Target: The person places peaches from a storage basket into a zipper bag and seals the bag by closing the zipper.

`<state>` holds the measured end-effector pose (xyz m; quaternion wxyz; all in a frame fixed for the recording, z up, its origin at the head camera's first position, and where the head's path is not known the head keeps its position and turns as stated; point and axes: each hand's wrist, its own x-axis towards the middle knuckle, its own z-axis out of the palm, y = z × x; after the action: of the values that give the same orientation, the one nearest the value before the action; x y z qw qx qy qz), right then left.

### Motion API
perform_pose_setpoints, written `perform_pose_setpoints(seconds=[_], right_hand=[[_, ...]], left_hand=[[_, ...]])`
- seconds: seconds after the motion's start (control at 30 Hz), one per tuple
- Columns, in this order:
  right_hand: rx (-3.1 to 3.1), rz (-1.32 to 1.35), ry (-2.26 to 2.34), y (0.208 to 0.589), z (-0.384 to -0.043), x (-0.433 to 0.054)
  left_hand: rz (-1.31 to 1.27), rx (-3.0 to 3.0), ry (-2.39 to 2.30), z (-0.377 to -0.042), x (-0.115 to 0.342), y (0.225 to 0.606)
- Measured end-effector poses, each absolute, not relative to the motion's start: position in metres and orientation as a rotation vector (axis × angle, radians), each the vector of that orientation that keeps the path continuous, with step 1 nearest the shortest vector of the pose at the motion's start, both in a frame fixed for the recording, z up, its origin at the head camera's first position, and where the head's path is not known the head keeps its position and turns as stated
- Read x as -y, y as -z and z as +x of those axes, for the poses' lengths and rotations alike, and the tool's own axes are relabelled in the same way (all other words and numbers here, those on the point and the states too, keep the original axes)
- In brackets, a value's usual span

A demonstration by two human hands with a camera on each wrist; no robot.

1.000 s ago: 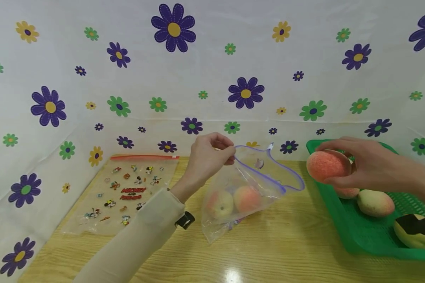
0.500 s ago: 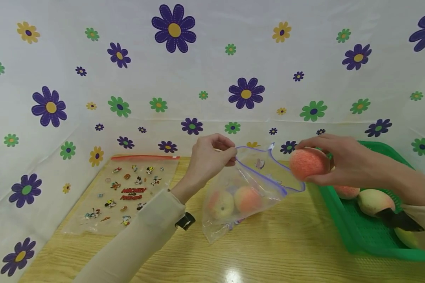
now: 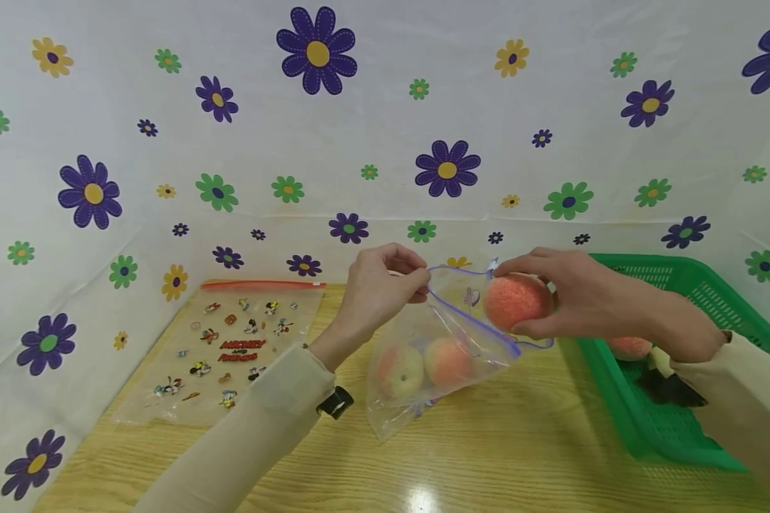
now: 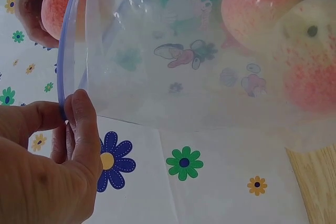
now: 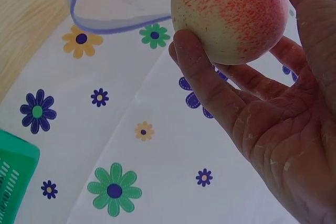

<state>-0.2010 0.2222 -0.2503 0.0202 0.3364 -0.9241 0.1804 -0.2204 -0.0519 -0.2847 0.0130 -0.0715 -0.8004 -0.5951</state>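
Note:
My left hand (image 3: 387, 285) pinches the purple-edged rim of a clear zip bag (image 3: 391, 420) at the left end of its gaping mouth. Two red-and-cream peaches (image 3: 449, 361) lie inside the bag, seen through the plastic. In the left wrist view, thumb and fingers of the left hand (image 4: 58, 150) clasp the purple zip strip (image 4: 64, 61). My right hand (image 3: 570, 292) grips another peach (image 3: 516, 302) between thumb and fingers, at the right part of the bag's mouth. The right wrist view shows this peach (image 5: 231, 14), its pale underside towards the camera, near the purple rim (image 5: 121, 27).
A green plastic basket (image 3: 622, 420) stands on the right, with more fruit (image 3: 630, 348) partly behind the right arm. To the left, a flat printed zip bag (image 3: 240, 349) with a red slider strip lies on the wooden table (image 3: 487, 456). A flowered cloth (image 3: 385, 107) hangs behind.
My right hand has carried the peach leftward from above the green basket to the zip bag's mouth. The left hand and the bag have stayed nearly in place.

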Motion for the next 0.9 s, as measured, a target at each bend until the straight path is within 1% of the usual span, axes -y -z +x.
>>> perform_pose_setpoints(seconds=[0.33,0.6,0.77,0.9], right_hand=[[2.945,1.029,-0.544,0.253,-0.206,-0.203],[2.939,1.048,-0.574,0.26,-0.212,-0.199],[2.918,1.099,-0.491,0.267,-0.217,-0.193],[2.921,1.07,-0.439,0.269,-0.218,-0.191]], left_hand=[[-0.24,2.485,1.876,-0.22,0.054,0.287],[-0.238,2.496,1.869,-0.22,0.054,0.288],[-0.24,2.49,1.877,-0.22,0.054,0.288],[-0.234,2.48,1.877,-0.22,0.054,0.288]])
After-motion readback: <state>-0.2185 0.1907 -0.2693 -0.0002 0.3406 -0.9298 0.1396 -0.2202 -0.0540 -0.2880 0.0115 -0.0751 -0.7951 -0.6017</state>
